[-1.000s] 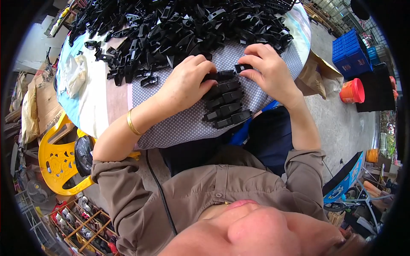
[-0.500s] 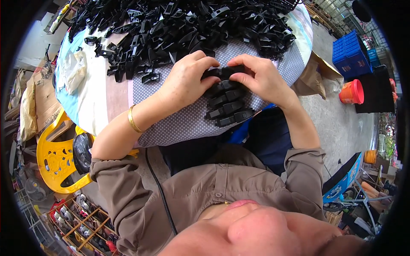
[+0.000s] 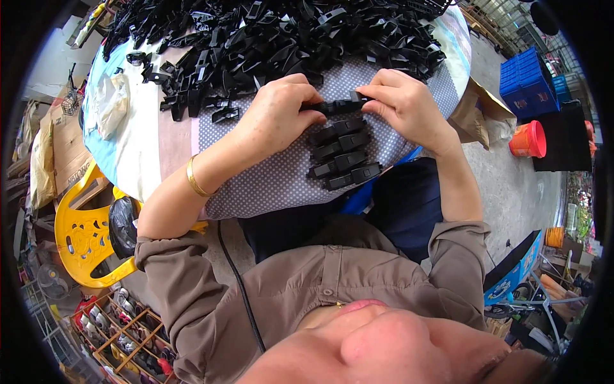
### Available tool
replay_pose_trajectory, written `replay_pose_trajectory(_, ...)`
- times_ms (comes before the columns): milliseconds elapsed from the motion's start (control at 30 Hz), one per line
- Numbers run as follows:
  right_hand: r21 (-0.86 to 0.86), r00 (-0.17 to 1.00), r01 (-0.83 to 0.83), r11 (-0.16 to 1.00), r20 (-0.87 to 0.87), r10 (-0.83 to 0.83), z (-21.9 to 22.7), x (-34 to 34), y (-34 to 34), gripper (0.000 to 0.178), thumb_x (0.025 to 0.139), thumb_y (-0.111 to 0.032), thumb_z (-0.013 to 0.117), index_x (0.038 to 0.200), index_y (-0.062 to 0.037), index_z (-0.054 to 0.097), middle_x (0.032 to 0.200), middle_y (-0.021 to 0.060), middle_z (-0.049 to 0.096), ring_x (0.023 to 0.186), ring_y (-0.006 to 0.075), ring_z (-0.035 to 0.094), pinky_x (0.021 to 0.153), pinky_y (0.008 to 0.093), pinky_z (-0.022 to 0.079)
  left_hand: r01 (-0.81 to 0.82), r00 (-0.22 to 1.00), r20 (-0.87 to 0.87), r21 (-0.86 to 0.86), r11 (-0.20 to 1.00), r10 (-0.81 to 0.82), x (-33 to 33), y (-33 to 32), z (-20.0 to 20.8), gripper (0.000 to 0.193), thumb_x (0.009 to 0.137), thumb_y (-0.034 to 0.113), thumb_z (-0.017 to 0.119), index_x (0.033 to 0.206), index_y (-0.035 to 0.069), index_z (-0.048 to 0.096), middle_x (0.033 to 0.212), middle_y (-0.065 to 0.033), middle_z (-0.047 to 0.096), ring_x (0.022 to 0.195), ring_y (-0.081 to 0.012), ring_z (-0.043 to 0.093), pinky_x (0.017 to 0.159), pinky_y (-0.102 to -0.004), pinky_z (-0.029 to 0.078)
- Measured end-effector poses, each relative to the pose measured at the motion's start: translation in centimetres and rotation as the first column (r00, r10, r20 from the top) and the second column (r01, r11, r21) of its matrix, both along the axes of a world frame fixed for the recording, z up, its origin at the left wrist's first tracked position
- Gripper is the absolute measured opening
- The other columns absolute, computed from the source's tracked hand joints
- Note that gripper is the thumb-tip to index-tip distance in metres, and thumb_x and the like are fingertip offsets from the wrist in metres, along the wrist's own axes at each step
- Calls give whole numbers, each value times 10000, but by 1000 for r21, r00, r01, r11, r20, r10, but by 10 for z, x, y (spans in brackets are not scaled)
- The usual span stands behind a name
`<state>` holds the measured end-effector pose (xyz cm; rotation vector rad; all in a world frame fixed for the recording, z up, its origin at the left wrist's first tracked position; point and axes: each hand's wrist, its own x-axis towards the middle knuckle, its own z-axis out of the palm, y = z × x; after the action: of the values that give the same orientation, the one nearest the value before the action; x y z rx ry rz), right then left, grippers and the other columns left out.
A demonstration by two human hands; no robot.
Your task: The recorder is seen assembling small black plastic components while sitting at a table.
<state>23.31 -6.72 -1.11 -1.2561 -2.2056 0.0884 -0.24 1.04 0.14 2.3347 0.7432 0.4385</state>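
Both hands up at the near edge of the pile. My left hand [image 3: 276, 118] is curled, fingers pinched on the left end of a black clip [image 3: 337, 105]; my right hand [image 3: 404, 105] is closed on the clip's right end, thumb and fingertips pressing it. The clip lies crosswise between the two hands, just above the tablecloth [image 3: 275, 182], which is grey with small white dots.

Directly below the held clip, a stack [image 3: 345, 153] of finished clips lies on the cloth, four or so rows, each tilted a little, packed side by side and touching. The lowest row sits near the table's edge toward me.

Beyond the hands, the pile [image 3: 275, 38] of loose black clips covers most of the far table, spilling left, with a few strays just beside the left hand. A gold bangle [image 3: 195, 179] sits on the left wrist.

Left of the table: a yellow chair [image 3: 80, 233] with a black bag on it, and a clear plastic bag [image 3: 112, 102] on the table's left part. Right, on the floor: an orange bucket [image 3: 529, 139] and a blue crate [image 3: 527, 83], well apart from the table.
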Motion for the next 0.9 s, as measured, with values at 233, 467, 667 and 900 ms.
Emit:
replay_pose_trajectory(233,16,999,-45,999,-3,45,3,-6,0,213,759,-64,724,956,10,684,850,92,619,769,252,608,656,327,501,12,1000,1,19,1000,-12,0,2,-2,186,764,92,736,906,-24,705,891,-119,624,794,-273,649,710,-337,536)
replay_pose_trajectory(467,-37,989,-123,992,-88,119,0,-20,9,222,729,-49,741,933,14,679,818,108,603,738,265,600,637,341,491,64,992,98,115,991,-76,4,-1,-10,191,716,88,749,868,-16,697,854,-126,616,805,-289,641,694,-352,528)
replay_pose_trajectory(667,-210,969,-171,963,-210,127,6,-11,1,206,744,-52,740,933,12,687,841,95,620,736,215,603,602,306,470,142,989,44,58,988,-144,-4,13,19,235,755,107,744,955,-4,694,875,-135,639,764,-289,649,678,-358,530)
replay_pose_trajectory(900,248,914,338,908,143,-380,-2,-2,18,293,798,-138,713,1074,-46,674,931,67,634,865,230,599,731,339,512,-410,798,-149,576,707,584,-107,166,7,303,824,273,681,945,-3,715,868,-159,699,799,-263,686,747,-349,531)
